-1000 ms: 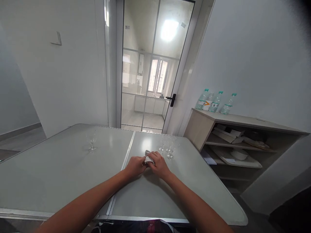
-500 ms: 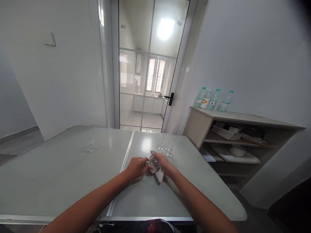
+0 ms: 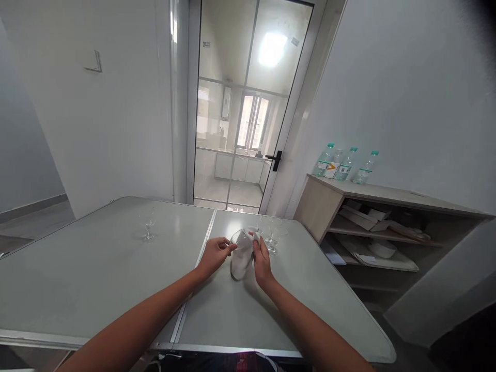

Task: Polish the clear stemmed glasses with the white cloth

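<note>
My left hand [image 3: 215, 255] is closed, its thumb and fingers pinching a clear stemmed glass [image 3: 233, 269] at its left side. A white cloth [image 3: 243, 252] lies against the glass and covers much of it, so its exact tilt is hard to tell. On the other side my right hand [image 3: 263, 262] is closed on the cloth's upper right part. Both hands are held just above the table. Behind my right hand stand several clear stemmed glasses [image 3: 273, 250], partly hidden by it.
Another stemmed glass [image 3: 148, 235] stands on the left half of the table [image 3: 96, 268]. A metal seam [image 3: 208, 232] divides the tabletop. To the right is a shelf unit [image 3: 318, 204] with several plastic bottles [image 3: 344, 169] on top. Beyond the table is a glass door [image 3: 232, 175].
The cloth has been spread upward over the glass, where the round bowl showed bare before. My right hand has shifted to the cloth's upper right. The view has tilted slightly.
</note>
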### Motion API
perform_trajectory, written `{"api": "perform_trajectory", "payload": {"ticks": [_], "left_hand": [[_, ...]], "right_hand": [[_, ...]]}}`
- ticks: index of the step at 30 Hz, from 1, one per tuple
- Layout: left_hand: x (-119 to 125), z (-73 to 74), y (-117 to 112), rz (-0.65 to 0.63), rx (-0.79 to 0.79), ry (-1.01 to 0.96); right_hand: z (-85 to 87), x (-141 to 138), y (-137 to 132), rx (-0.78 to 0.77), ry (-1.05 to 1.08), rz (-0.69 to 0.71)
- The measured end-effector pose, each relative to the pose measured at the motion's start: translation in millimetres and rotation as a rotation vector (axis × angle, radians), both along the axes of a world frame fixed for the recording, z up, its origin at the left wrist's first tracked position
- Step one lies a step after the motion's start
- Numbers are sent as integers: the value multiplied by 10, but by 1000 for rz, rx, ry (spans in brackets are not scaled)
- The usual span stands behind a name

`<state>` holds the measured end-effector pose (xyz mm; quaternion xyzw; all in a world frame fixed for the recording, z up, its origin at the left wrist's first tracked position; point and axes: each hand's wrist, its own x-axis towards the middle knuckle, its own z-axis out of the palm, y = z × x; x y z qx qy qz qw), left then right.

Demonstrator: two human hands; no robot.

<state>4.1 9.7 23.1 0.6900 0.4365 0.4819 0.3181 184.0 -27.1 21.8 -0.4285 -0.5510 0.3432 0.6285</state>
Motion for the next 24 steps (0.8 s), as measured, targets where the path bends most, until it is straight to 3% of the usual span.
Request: {"api": "perform_trajectory", "payload": {"ticks": [2,6,10,14,19,24], "left_hand": [[-16,-28,29,20,14,63],[-42,-109,51,32,197,364],[-22,-174,-23,-16,277,500],[-1,-223,-105,-87,356,587],[-25,-268,-119,-194,612,737],[-53,-271,-121,-223,637,666]], "right_hand": [[60,52,-36,147,-274,27],[139,92,-22,420,-865,214],[93,42,28,432,-1071,96],[28,63,71,230,-996,7],[-25,145,190,-158,-467,141],[-47,173,216,-353,-179,214]]}}
